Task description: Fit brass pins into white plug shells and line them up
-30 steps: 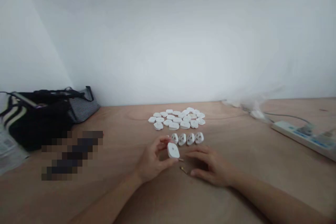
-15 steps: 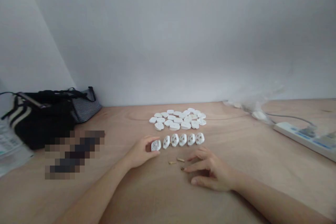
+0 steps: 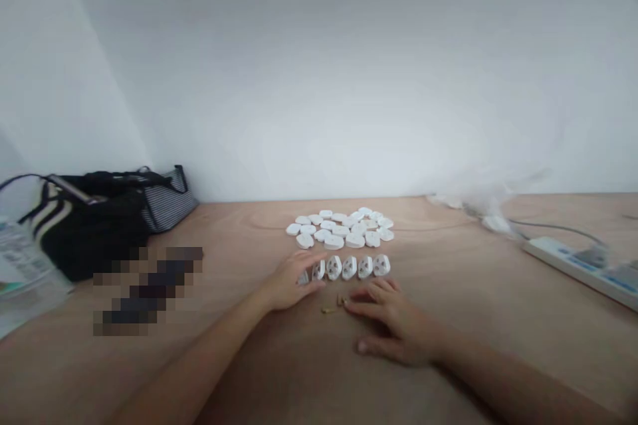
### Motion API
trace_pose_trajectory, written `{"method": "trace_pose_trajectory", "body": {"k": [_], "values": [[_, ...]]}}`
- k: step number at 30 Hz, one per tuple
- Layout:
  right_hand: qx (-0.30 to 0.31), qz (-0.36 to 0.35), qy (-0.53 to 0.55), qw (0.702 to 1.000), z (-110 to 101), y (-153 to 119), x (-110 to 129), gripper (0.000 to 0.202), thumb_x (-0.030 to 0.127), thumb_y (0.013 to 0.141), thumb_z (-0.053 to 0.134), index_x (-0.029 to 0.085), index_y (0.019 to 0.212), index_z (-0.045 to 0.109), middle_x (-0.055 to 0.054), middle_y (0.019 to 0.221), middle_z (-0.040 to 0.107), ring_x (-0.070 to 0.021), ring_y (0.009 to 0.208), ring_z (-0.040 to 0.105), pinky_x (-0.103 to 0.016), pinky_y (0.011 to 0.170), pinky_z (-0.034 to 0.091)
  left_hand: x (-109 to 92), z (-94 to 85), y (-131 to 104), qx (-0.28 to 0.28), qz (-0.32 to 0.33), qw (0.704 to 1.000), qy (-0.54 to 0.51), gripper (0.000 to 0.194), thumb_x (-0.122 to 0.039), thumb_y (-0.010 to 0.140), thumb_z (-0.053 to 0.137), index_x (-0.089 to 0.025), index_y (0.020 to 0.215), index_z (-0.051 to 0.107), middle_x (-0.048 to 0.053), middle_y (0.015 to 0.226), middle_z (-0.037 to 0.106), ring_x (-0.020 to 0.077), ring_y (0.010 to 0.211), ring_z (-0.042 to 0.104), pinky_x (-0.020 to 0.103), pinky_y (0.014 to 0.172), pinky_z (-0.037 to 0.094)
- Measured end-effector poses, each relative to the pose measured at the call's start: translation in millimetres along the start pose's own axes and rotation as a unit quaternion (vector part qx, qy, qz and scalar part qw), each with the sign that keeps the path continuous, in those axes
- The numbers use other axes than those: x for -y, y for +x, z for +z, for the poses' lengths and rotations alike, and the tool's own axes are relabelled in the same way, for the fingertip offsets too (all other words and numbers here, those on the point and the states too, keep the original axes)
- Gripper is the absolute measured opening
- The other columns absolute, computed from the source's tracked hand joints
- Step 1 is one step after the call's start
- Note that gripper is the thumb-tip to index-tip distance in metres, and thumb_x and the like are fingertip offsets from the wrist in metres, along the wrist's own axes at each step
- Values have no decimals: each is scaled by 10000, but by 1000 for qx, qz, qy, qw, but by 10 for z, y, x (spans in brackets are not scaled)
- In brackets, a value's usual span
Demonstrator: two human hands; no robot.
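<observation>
A row of white plug housings [image 3: 349, 267] with dark openings stands across the table. My left hand [image 3: 289, 282] is at the row's left end, thumb and fingers apart around the second housing [image 3: 318, 270]; I cannot tell whether they touch it. Partly hidden behind that hand is the leftmost housing [image 3: 302, 277]. In front of the row lie small brass pins [image 3: 327, 310]. My right hand [image 3: 396, 322] rests low over the table, fingers loosely spread, its index fingertip at a brass piece [image 3: 341, 299].
Behind the row lies a cluster of white plug covers [image 3: 340, 230]. A white power strip [image 3: 583, 272] with a grey cable and a clear plastic bag [image 3: 488, 202] are at right. Black bags [image 3: 94, 226] and a clear plastic container [image 3: 30, 279] stand at left, near a pixelated patch.
My left hand has moved right from the leftmost housing to the second one. My right index finger has shifted up to the brass pins, and one pin has turned.
</observation>
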State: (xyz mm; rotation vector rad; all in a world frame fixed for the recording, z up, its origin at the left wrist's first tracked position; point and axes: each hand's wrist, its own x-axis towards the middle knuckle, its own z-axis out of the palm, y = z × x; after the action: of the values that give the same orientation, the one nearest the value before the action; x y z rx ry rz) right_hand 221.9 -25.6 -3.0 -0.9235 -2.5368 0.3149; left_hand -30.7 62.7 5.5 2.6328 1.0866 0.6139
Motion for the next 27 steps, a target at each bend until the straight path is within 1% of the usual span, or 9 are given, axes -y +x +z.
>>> {"method": "trace_pose_trajectory", "body": {"k": [2, 5, 8, 11, 14, 16, 19, 23, 27], "values": [[-7, 4, 1, 1000, 8, -6, -14, 558, 532, 753, 583, 253, 1232, 514, -88, 1171, 525, -259, 1048, 442, -440, 912, 306, -24, -24, 1, -6, 5, 1000, -15, 485, -329, 784, 614, -244, 1250, 507, 66, 1248, 559, 263, 1154, 481, 410, 1010, 331], [-20, 7, 11, 1000, 23, -16, -35, 532, 498, 753, 600, 247, 1216, 522, -82, 1165, 530, -251, 1047, 448, -429, 909, 318, -91, -80, -63, -38, -16, 998, -55, 465, -293, 752, 642, -216, 1200, 547, 76, 1232, 569, 258, 1134, 500, 388, 995, 353], [-36, 5, 14, 999, 45, -23, -56, 498, 467, 759, 605, 235, 1194, 539, -86, 1154, 533, -249, 1049, 455, -427, 911, 326, -196, -113, -181, -55, -57, 991, -108, 467, -303, 716, 673, -186, 1153, 561, 79, 1117, 621, 240, 993, 577, 356, 887, 446], [-47, 8, 17, 999, 64, -28, -69, 481, 449, 761, 612, 228, 1183, 546, -94, 1166, 522, -250, 1063, 456, -424, 912, 337, -316, -80, -297, -48, -77, 978, -188, 438, -271, 683, 695, -162, 1082, 553, 56, 972, 641, 209, 893, 603, 331, 833, 479], [-54, 15, 20, 998, 71, -30, -70, 465, 437, 760, 618, 230, 1171, 553, -91, 1169, 519, -247, 1069, 459, -421, 915, 343, -410, -3, -365, -44, -62, 958, -276, 348, -188, 663, 692, -153, 965, 523, 49, 951, 613, 188, 903, 598, 309, 848, 474], [-56, 17, 21, 998, 70, -31, -69, 451, 428, 762, 619, 230, 1162, 558, -89, 1166, 520, -245, 1070, 460, -420, 917, 345, -446, 43, -383, -31, -54, 950, -306, 314, -156, 666, 681, -159, 921, 497, 44, 940, 605, 177, 882, 602, 297, 823, 482], [-59, 15, 21, 998, 69, -35, -75, 440, 420, 765, 618, 228, 1157, 561, -91, 1164, 521, -245, 1070, 460, -423, 917, 348, -458, 79, -391, -9, -47, 951, -306, 346, -153, 683, 673, -168, 971, 481, 39, 923, 611, 176, 852, 606, 291, 773, 488], [-63, 7, 21, 998, 79, -39, -92, 452, 425, 767, 613, 224, 1166, 555, -97, 1165, 517, -249, 1070, 462, -428, 920, 353, -443, 66, -399, -31, -19, 970, -242, 433, -196, 692, 697, -186, 1083, 512, 51, 1003, 601, 199, 927, 583, 324, 837, 454], [-60, 6, 27, 998, 85, -43, -99, 453, 431, 770, 610, 221, 1168, 555, -102, 1171, 513, -252, 1082, 457, -430, 923, 358, -444, 34, -396, -45, 30, 980, -192, 321, -237, 699, 708, -182, 994, 593, 55, 991, 605, 202, 929, 572, 327, 849, 436]]}}
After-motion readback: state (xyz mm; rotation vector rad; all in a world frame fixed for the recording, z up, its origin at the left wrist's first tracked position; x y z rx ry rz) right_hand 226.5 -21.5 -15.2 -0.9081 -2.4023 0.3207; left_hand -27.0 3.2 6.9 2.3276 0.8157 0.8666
